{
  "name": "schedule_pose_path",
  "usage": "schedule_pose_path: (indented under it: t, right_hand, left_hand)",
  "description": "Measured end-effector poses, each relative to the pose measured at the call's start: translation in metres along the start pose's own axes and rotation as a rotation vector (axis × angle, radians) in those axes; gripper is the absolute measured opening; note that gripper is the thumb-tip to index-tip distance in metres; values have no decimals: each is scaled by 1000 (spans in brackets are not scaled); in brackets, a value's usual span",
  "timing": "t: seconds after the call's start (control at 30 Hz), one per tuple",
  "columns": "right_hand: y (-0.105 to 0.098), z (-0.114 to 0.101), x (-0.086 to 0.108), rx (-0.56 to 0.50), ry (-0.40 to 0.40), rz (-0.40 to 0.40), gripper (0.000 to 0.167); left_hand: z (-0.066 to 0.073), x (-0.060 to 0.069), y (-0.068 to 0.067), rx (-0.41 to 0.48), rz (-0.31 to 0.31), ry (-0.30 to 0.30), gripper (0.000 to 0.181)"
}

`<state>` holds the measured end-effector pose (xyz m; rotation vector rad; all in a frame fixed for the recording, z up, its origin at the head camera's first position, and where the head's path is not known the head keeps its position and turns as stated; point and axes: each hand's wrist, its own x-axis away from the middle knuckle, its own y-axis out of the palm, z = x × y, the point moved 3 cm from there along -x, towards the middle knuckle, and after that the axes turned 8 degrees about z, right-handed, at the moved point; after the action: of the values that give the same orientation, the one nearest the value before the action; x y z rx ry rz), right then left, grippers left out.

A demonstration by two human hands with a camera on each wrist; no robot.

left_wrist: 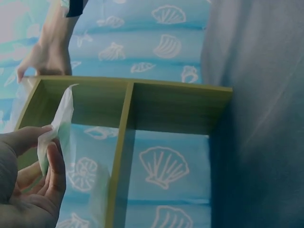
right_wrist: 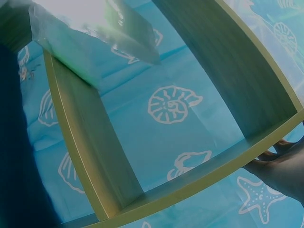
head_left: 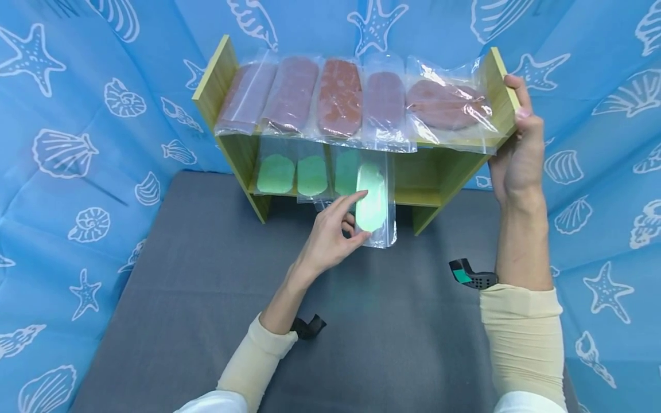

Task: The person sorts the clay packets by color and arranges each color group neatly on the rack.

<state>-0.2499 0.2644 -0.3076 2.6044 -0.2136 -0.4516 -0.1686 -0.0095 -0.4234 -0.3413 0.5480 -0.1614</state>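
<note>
My left hand (head_left: 330, 234) pinches a clear plastic bag holding a light green oval piece (head_left: 373, 198) between thumb and fingers, in front of the lower shelf. In the left wrist view the bag (left_wrist: 61, 118) appears almost edge-on in the fingers. My right hand (head_left: 520, 149) grips the right side panel of a small wooden shelf rack (head_left: 462, 172), fingers over its outer edge. Three more bagged green pieces (head_left: 276, 174) stand along the lower shelf to the left. In the right wrist view, the fingers (right_wrist: 285, 159) show at the panel's outer side.
Several clear bags with reddish-brown pieces (head_left: 339, 97) lean in a row on the upper shelf. A grey cloth (head_left: 372, 338) covers the table below the rack. Blue curtain (head_left: 93, 166) with white shell and starfish prints hangs behind and at both sides.
</note>
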Motion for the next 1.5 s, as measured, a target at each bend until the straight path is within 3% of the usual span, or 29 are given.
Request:
schedule_pose_path:
  t: [0.5,0.83,1.17,1.5]
  right_hand:
    - [-3,1,2,11,-9,11,53]
    - [-1,1,2,13,-8,4,53]
    - [1,1,1,11,-9,-2,53]
    - [1,1,0,0,-15,-9,54]
  left_hand:
    - [-11,-36,14,-125,-24,-30,73]
    - [-20,-61,21,-341,-35,-60,72]
    - [-34,-72,25,-663,-56,20,73]
    - [-36,-71,27,-738,-56,97,64]
